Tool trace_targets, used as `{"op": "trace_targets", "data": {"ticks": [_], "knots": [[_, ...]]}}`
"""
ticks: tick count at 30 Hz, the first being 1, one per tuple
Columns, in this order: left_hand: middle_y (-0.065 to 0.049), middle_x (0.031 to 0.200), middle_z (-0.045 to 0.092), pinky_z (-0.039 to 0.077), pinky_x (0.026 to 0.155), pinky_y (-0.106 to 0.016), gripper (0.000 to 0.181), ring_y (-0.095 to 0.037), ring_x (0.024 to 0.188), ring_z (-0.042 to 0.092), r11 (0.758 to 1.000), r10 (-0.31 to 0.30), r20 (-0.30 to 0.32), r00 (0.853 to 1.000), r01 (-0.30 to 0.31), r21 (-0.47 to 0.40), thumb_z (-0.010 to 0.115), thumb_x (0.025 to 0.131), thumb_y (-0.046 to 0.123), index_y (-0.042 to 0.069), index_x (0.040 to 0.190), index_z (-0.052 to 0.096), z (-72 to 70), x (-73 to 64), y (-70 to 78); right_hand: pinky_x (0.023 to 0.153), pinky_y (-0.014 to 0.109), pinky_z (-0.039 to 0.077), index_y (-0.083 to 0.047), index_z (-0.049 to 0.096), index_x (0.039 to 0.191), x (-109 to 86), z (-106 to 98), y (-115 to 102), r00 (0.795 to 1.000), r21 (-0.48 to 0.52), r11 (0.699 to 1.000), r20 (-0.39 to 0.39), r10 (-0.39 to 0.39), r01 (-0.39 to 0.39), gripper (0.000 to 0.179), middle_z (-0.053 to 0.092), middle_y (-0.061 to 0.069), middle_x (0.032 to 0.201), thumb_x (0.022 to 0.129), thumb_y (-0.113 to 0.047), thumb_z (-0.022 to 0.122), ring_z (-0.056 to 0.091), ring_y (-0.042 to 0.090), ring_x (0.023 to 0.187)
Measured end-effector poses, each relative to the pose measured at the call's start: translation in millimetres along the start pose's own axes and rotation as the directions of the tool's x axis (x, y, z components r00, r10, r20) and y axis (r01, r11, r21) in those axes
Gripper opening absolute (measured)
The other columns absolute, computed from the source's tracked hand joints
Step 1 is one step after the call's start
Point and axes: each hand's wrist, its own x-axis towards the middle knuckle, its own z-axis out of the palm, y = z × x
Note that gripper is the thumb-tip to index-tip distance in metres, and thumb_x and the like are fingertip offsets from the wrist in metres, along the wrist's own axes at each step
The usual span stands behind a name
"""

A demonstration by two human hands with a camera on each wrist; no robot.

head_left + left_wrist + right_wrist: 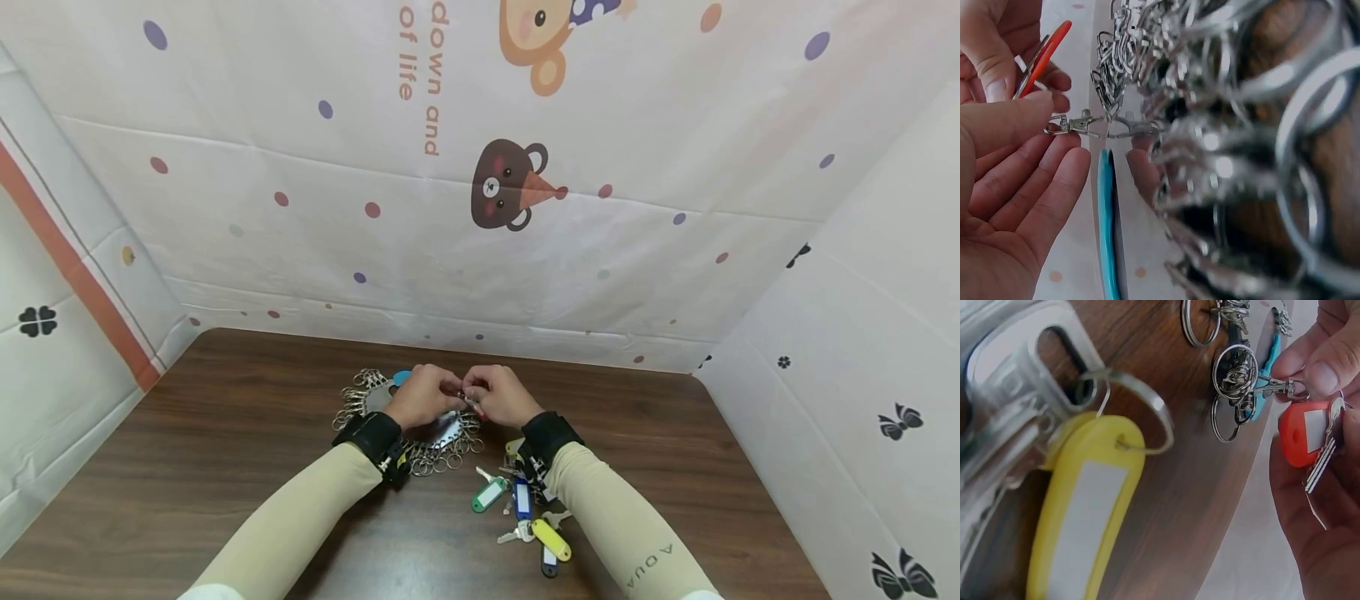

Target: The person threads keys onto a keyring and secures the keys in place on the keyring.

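My left hand (pixel 422 398) pinches the ring end of a metal swivel clasp (pixel 1082 125) between thumb and fingers. That clasp hangs at the edge of a round, shiny plate (pixel 447 432) fringed with several more clasps and split rings. Close beside it, my right hand (pixel 506 400) holds a red key tag (pixel 1296 434) with a white label. A silver key (pixel 1329 447) lies against the tag, within the right fingers. Whether the tag's ring touches the clasp is hidden by the fingertips.
Nearer me on the brown wooden table (pixel 225 433) lie several tagged keys: a green tag (pixel 489 494), a blue tag (pixel 522 498) and a yellow tag (pixel 551 539) among them. A teal-edged piece (pixel 1107 219) stands by the clasps. Printed cloth (pixel 420 250) surrounds the table.
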Motion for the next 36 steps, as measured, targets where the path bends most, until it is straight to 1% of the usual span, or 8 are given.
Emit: {"op": "trace_targets", "data": {"ticks": [3,5,10,13,20,26,32,36], "knots": [[-0.004,0.092,0.082,0.061,0.071,-0.025,0.016,-0.016,0.083,0.077,1.000,-0.008,0.002,1.000,0.008,-0.007,0.085,0.088,0.017,0.010,0.101,0.083,-0.6,-0.3,-0.3,0.053,0.023,0.045,-0.010,0.071,0.092,-0.6,0.6,1.5,1.000,0.012,1.000,-0.001,-0.002,0.002,0.014,0.063,0.002,0.072,0.102,-0.004,0.063,0.054,0.009,0.057],[-0.004,0.091,0.082,0.060,0.070,-0.025,0.015,-0.014,0.081,0.076,1.000,-0.012,0.007,1.000,0.012,-0.006,0.085,0.087,0.018,0.010,0.099,0.083,-1.3,-0.4,0.6,0.054,0.023,0.046,-0.010,0.072,0.092,-1.0,0.9,2.7,1.000,0.010,1.000,-0.002,-0.012,0.012,0.015,0.065,0.003,0.076,0.102,-0.003,0.063,0.055,0.009,0.059],[-0.003,0.089,0.082,0.060,0.070,-0.025,0.013,-0.014,0.080,0.076,1.000,-0.021,0.014,1.000,0.021,0.005,0.085,0.087,0.019,0.011,0.098,0.084,-3.2,-0.9,4.9,0.064,0.024,0.048,-0.009,0.072,0.091,-2.0,0.4,4.7,0.997,-0.020,0.997,0.000,-0.073,0.073,0.016,0.068,0.004,0.087,0.100,0.001,0.064,0.056,0.011,0.071],[-0.003,0.090,0.082,0.060,0.071,-0.026,0.014,-0.015,0.082,0.076,1.000,-0.018,0.017,1.000,0.018,0.015,0.085,0.088,0.018,0.011,0.100,0.083,-4.0,-1.6,7.1,0.070,0.025,0.048,-0.009,0.072,0.091,-2.3,0.0,4.8,0.996,-0.030,0.995,-0.006,-0.094,0.094,0.016,0.070,0.006,0.089,0.099,0.001,0.064,0.056,0.013,0.075],[-0.003,0.095,0.081,0.060,0.075,-0.026,0.020,-0.017,0.088,0.076,1.000,-0.001,0.007,1.000,0.001,0.016,0.085,0.087,0.016,0.011,0.106,0.080,-2.3,-4.2,5.5,0.069,0.025,0.048,-0.008,0.072,0.091,-2.8,0.9,5.2,0.996,-0.022,0.996,-0.027,-0.086,0.085,0.015,0.072,0.008,0.091,0.099,0.001,0.064,0.056,0.013,0.074],[-0.004,0.096,0.081,0.060,0.075,-0.026,0.019,-0.017,0.088,0.076,1.000,0.019,-0.008,1.000,-0.019,-0.003,0.084,0.088,0.017,0.011,0.105,0.080,-1.6,-4.7,1.6,0.073,0.026,0.050,-0.008,0.072,0.091,-1.9,0.8,5.3,0.996,-0.023,0.997,-0.031,-0.080,0.079,0.014,0.073,0.009,0.094,0.099,0.001,0.065,0.058,0.013,0.077],[-0.004,0.093,0.081,0.060,0.073,-0.027,0.017,-0.015,0.084,0.075,1.000,-0.004,0.001,1.000,0.004,-0.011,0.085,0.088,0.017,0.010,0.102,0.081,-5.4,-5.7,6.2,0.073,0.027,0.050,-0.008,0.072,0.090,-2.0,-0.1,3.2,0.997,-0.023,0.997,-0.010,-0.080,0.080,0.015,0.072,0.008,0.093,0.099,0.001,0.065,0.058,0.015,0.079],[-0.002,0.093,0.081,0.060,0.073,-0.027,0.015,-0.013,0.083,0.074,1.000,-0.026,0.003,1.000,0.026,-0.014,0.084,0.088,0.018,0.011,0.101,0.082,-5.5,-4.2,4.7,0.074,0.026,0.050,-0.009,0.072,0.091,-2.6,-0.9,1.9,0.996,-0.029,0.995,-0.004,-0.091,0.091,0.015,0.072,0.007,0.093,0.099,0.001,0.065,0.058,0.015,0.080]]}}
